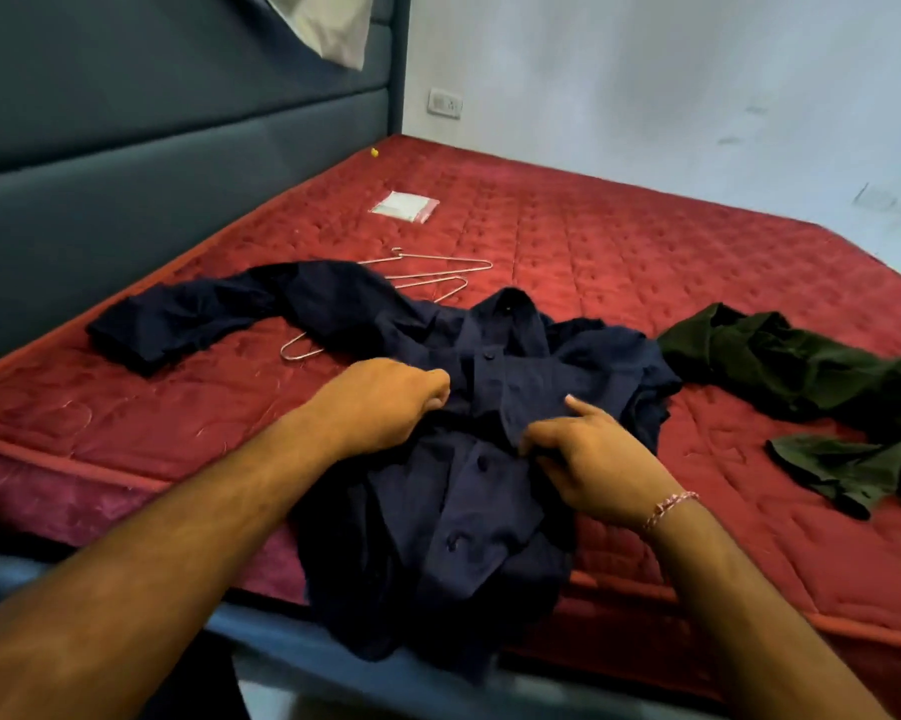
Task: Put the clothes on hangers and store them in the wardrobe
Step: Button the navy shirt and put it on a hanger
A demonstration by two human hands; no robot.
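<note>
**Navy shirt on red mattress, both your hands on its front**

Navy blue button-front shirt [490, 433] lies collar-away from you on the red quilted mattress [646, 262], hem hanging over the near edge. One long sleeve stretches out to your left. Buttons on the placket look done up, though the dark cloth makes this hard to judge.

Your left hand [386, 402] sits on the shirt's chest left of the placket, fingers curled under and bunching the fabric. Your right hand [594, 454] is on the placket's other side, fingertips pinching a fold of the cloth, thumb pointing toward the collar. A pink beaded bracelet [669, 506] is on that wrist.

Thin silver wire hangers [438, 272] lie on the mattress just behind the shirt's shoulder, partly under it; one bent loop pokes out beneath the sleeve. How many there are is unclear, at least two. None is inside the shirt as far as you can see.

Dark green crumpled garment [801, 376] lies to your right, just beside the navy shirt, not touched by either hand.

Further back, a small clear plastic packet [404, 205] with something white inside rests flat on the mattress. A tiny yellow object [373, 152] sits near the grey-blue padded headboard [178, 122]. White wall socket [444, 103] on the pale wall behind.
</note>
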